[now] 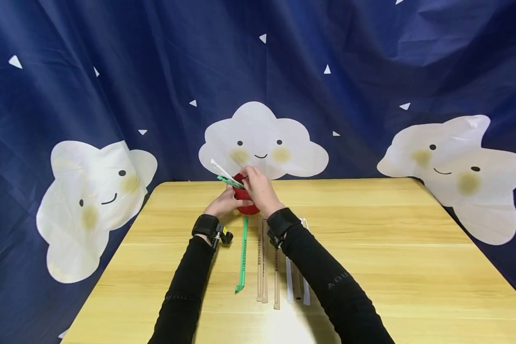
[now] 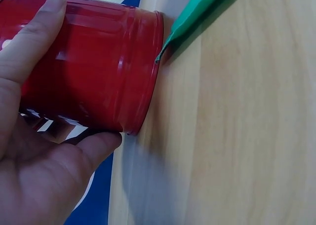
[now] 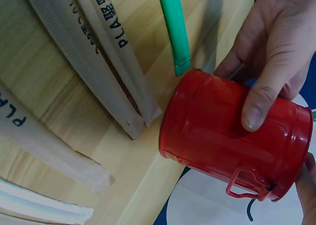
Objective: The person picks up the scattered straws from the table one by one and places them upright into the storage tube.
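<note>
In the head view my left hand [image 1: 224,202] grips the side of a red metal bucket [image 1: 246,209] near the table's far edge. Its thumb lies across the wall [image 2: 74,62], also seen in the right wrist view. A white wrapped straw [image 1: 221,169] and a green wrapped straw [image 1: 228,180] stick out of the bucket's mouth, leaning left. My right hand [image 1: 261,191] is bent over the rim, its fingertips beside these straws; I cannot tell whether they pinch one. In the right wrist view only its fingers [image 3: 307,188] show, at the rim near a small wire handle [image 3: 242,185].
On the wooden table [image 1: 391,248] a green wrapped straw [image 1: 243,253] lies just in front of the bucket. Several brown paper-wrapped straws [image 1: 260,267] and white wrapped straws [image 1: 289,282] lie right of it, partly under my right forearm. A blue cloud-patterned curtain [image 1: 352,86] hangs behind.
</note>
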A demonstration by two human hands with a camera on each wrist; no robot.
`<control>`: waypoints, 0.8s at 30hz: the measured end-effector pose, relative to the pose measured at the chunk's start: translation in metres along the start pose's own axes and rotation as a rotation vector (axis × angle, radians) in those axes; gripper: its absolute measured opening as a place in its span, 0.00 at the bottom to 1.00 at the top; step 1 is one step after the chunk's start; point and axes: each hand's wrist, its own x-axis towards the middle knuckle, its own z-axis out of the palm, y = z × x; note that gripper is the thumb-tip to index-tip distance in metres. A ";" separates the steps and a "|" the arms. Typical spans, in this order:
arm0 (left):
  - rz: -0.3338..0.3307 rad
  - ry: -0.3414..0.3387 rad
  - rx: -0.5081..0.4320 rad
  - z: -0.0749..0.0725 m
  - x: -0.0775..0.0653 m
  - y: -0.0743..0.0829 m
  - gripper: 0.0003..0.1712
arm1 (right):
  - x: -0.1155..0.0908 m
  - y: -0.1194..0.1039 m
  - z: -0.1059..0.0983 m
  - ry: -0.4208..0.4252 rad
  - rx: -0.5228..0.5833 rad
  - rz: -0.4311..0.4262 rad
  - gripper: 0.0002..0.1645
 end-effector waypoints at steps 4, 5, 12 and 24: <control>0.001 -0.009 -0.010 0.000 0.000 0.000 0.48 | 0.000 0.000 -0.005 -0.004 0.016 0.004 0.13; -0.003 -0.010 -0.008 0.000 0.000 0.000 0.48 | -0.001 0.001 -0.006 -0.005 0.017 0.005 0.13; -0.016 0.001 -0.005 -0.002 0.000 -0.001 0.51 | -0.007 0.005 -0.017 -0.003 0.009 -0.004 0.16; 0.007 0.017 0.010 0.001 -0.001 -0.002 0.50 | -0.052 0.006 -0.047 0.027 -0.042 -0.084 0.14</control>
